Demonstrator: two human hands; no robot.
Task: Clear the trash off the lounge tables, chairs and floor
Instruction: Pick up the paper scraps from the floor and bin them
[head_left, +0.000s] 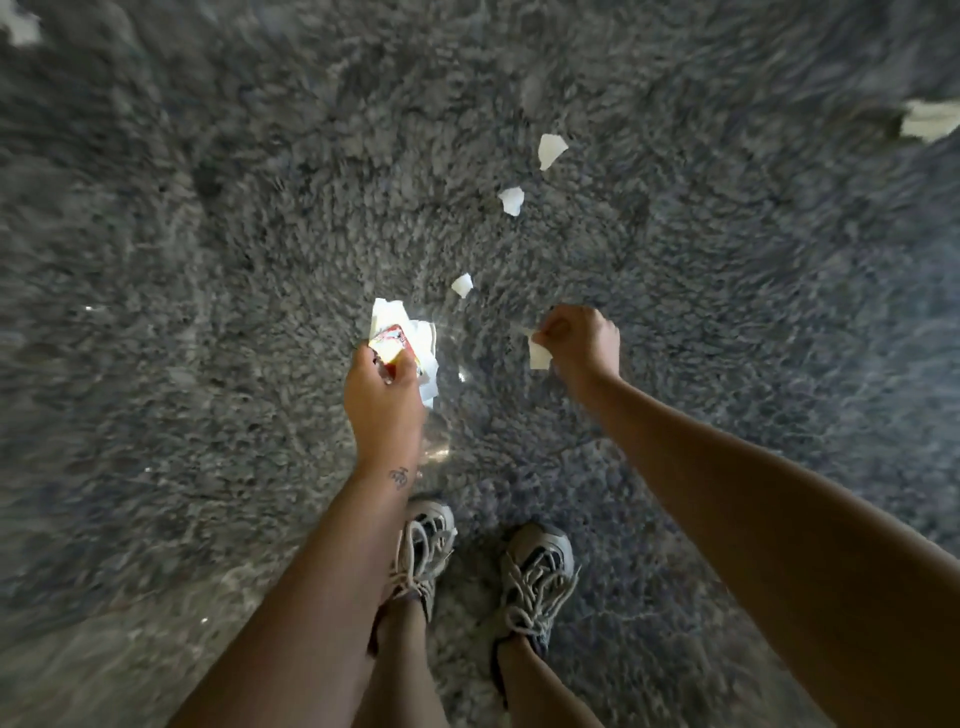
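At frame centre my left hand reaches down, fingers curled round a wad of white paper and a red-and-yellow wrapper. To its right my right hand pinches one paper scrap. Three loose scraps lie above on the grey carpet. The edges are blurred, and a white piece at upper right is cut off.

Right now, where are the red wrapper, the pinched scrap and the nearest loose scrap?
red wrapper (394, 341): head view, its printed face.
pinched scrap (538, 356): head view, its lower half.
nearest loose scrap (462, 285): head view, its middle.
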